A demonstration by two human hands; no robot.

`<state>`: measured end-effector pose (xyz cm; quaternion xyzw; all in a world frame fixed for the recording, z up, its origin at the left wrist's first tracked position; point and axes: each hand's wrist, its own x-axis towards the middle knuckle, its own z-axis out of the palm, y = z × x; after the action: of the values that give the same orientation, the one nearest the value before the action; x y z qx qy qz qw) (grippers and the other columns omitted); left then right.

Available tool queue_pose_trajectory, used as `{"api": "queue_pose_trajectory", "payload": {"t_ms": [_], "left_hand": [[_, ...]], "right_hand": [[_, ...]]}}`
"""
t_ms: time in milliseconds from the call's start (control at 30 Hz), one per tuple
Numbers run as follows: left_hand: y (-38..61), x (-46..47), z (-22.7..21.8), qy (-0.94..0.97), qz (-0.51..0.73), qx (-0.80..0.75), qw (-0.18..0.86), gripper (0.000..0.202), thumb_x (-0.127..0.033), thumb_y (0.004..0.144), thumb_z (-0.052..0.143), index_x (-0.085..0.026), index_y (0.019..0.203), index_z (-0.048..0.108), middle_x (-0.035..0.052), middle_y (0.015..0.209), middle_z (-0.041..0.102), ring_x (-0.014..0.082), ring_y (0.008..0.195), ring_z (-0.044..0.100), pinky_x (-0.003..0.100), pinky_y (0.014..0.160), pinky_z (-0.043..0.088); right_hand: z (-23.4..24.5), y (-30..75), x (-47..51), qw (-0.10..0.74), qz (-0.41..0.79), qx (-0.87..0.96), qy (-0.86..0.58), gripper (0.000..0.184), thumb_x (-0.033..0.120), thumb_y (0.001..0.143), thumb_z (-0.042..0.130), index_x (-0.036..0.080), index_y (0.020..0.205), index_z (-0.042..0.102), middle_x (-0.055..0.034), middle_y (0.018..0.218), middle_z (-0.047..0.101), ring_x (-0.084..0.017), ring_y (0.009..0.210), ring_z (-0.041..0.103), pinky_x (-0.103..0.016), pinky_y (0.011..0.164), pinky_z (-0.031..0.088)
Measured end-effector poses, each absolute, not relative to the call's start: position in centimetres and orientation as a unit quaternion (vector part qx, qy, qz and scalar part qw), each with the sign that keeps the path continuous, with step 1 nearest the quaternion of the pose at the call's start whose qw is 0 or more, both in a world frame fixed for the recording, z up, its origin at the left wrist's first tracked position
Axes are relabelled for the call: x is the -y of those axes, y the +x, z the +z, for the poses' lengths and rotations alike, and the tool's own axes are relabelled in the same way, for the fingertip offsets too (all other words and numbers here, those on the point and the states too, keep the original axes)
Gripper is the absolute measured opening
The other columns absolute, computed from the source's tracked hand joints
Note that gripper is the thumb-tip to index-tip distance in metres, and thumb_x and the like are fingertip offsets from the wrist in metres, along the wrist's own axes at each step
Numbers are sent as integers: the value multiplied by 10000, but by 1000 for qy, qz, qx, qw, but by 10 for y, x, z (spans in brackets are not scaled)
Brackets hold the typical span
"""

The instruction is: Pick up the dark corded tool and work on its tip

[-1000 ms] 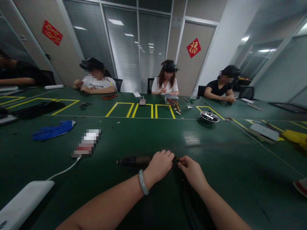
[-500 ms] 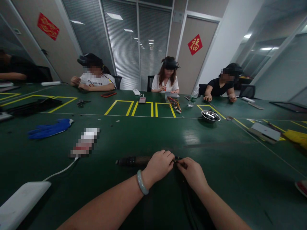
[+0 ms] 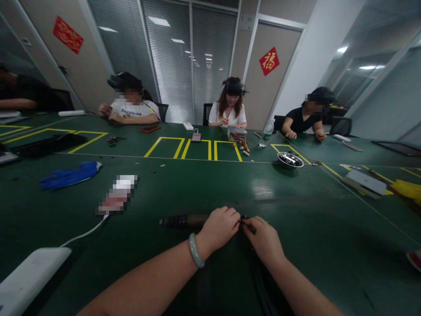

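Note:
A dark, tube-shaped electric screwdriver lies across the green table in front of me, its narrow tip pointing left. My left hand, with a pale bangle at the wrist, is wrapped over its rear part. Just to the right, my right hand is closed in a pinch at the tool's tail end, its fingertips close to those of the left. Whatever small part sits between the right fingertips is hidden. A dark cable runs from about there towards me, under the right forearm.
On the left are a blue glove, a phone and a white power bank joined by a cable. A metal bowl and a water bottle stand farther off. Several people sit across the table.
The view has shifted very slightly. Both hands keep their places at the electric screwdriver, with hardly any visible finger movement.

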<state>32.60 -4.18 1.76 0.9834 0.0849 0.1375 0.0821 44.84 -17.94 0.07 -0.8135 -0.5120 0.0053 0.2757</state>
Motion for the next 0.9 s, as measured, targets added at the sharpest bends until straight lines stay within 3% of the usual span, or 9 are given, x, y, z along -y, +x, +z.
{"api": "queue_pose_trajectory", "payload": {"t_ms": [433, 667, 800, 900], "left_hand": [[327, 44, 11, 981, 150, -86, 92, 82, -216, 924, 483, -180, 945, 554, 50, 960, 616, 204, 927, 572, 346, 837, 452], [324, 46, 15, 976, 154, -105, 109, 347, -203, 914, 496, -187, 1253, 425, 72, 1079, 636, 208, 1011, 602, 354, 876, 467], [322, 49, 18, 976, 158, -93, 118, 416, -185, 901, 499, -184, 1303, 392, 78, 1169, 619, 206, 1091, 581, 372, 955, 445], [314, 56, 25, 970, 200, -63, 123, 462, -193, 892, 506, -181, 1335, 377, 83, 1343, 521, 207, 1302, 424, 394, 1117, 305]], "right_hand": [[-4, 446, 174, 179, -77, 543, -817, 174, 158, 905, 494, 214, 946, 654, -31, 893, 632, -179, 770, 591, -292, 710, 427], [-2, 447, 171, 127, -103, 566, -808, 186, 134, 908, 476, 210, 962, 637, -45, 911, 629, -191, 786, 584, -309, 741, 450], [-4, 451, 171, 122, -128, 600, -780, 210, 75, 873, 476, 184, 960, 633, -73, 1037, 641, -225, 931, 595, -368, 872, 465], [-12, 459, 171, 149, -138, 637, -743, 290, 44, 855, 459, 160, 1074, 611, -95, 1168, 631, -255, 1147, 547, -415, 993, 430]]}}
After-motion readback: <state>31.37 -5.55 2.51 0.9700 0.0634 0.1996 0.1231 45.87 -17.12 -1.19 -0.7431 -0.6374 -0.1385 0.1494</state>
